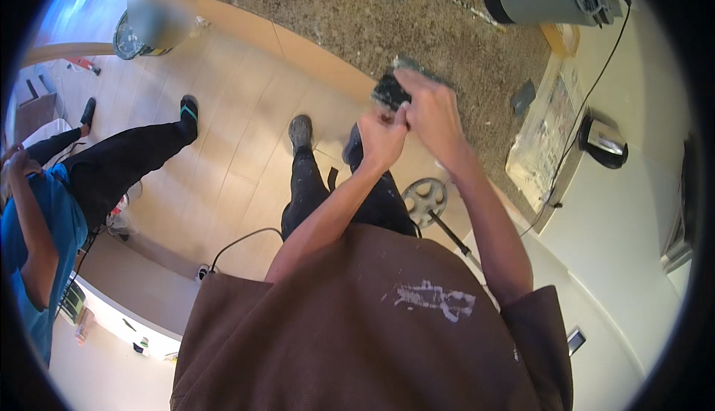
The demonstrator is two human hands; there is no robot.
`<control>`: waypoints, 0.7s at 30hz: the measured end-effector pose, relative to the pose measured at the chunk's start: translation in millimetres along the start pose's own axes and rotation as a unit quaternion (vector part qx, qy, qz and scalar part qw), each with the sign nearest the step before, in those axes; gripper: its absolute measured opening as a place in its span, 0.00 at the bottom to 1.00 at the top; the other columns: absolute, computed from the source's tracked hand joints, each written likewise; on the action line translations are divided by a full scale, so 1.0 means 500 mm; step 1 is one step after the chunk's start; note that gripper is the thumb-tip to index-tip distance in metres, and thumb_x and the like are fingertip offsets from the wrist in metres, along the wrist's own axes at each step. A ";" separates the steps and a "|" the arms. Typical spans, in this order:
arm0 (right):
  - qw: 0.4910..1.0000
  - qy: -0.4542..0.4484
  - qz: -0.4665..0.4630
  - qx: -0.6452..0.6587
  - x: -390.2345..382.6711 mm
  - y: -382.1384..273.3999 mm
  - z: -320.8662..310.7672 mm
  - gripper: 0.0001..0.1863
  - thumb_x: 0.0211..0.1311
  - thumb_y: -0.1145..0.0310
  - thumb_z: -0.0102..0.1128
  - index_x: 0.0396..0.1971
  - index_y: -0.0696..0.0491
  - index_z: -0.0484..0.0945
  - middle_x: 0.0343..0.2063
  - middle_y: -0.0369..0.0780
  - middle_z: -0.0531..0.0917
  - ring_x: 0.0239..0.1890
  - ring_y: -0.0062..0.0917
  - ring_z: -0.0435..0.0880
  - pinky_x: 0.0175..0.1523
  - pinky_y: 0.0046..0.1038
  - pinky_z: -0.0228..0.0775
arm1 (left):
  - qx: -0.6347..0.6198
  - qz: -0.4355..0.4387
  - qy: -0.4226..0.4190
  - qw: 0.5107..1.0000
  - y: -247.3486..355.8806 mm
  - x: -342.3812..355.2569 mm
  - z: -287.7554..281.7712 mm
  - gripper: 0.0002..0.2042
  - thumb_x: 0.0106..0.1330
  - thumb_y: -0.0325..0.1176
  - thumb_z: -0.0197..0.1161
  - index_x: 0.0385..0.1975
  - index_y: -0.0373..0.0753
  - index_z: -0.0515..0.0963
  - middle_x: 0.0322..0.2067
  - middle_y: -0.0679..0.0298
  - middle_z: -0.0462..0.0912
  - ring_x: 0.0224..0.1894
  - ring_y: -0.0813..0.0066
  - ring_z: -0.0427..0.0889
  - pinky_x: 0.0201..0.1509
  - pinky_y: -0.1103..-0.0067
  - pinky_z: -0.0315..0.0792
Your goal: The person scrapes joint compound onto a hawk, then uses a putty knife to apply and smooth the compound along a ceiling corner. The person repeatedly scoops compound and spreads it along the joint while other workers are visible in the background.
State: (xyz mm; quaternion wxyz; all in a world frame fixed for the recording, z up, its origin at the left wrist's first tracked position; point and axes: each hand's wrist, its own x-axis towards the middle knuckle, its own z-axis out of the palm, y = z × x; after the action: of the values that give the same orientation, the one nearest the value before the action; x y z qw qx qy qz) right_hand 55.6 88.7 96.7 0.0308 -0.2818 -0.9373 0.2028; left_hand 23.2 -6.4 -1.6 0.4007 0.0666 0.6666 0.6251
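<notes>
Clasping a smeared dark block at the desk's edge with the right hand; curled close by it with the left hand, fingertips hidden, grip impossible to tell! Farther left, spotting a bucket half lost in blur, a co-worker cut off.

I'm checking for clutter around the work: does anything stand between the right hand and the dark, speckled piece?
Nothing visible does. The right hand has its fingers over the dark, speckled piece; the left hand is at its lower edge, not in between.
</notes>
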 end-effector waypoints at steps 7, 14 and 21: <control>0.999 -0.012 0.039 -0.019 -0.013 -0.001 0.016 0.26 0.48 0.81 0.60 0.53 0.63 0.79 0.53 0.55 0.80 0.58 0.44 0.80 0.63 0.38 0.72 | 0.020 -0.046 -0.036 0.998 0.027 0.010 -0.022 0.18 0.63 0.33 0.71 0.14 0.29 0.77 0.12 0.63 0.76 0.16 0.80 0.74 0.20 0.76 0.66; 0.997 -0.021 0.072 -0.016 -0.005 -0.010 0.020 0.28 0.46 0.81 0.64 0.53 0.62 0.79 0.55 0.52 0.80 0.58 0.43 0.80 0.63 0.38 0.73 | 0.004 -0.063 -0.059 0.996 0.020 0.019 -0.024 0.16 0.65 0.31 0.69 0.17 0.27 0.78 0.17 0.59 0.81 0.19 0.79 0.80 0.22 0.78 0.70; 0.992 -0.022 0.123 0.003 0.019 -0.022 0.008 0.29 0.45 0.80 0.67 0.54 0.59 0.79 0.50 0.52 0.83 0.44 0.44 0.86 0.52 0.37 0.78 | -0.014 -0.081 -0.059 0.995 0.059 0.006 -0.029 0.17 0.64 0.30 0.69 0.16 0.29 0.74 0.16 0.60 0.78 0.24 0.68 0.88 0.19 0.75 0.71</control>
State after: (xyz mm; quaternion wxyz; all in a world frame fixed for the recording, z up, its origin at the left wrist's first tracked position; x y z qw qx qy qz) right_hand 41.2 84.0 97.1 -0.0140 -0.3901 -0.8955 0.2140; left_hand 0.1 -9.7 21.7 0.4895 0.0439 0.6361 0.5948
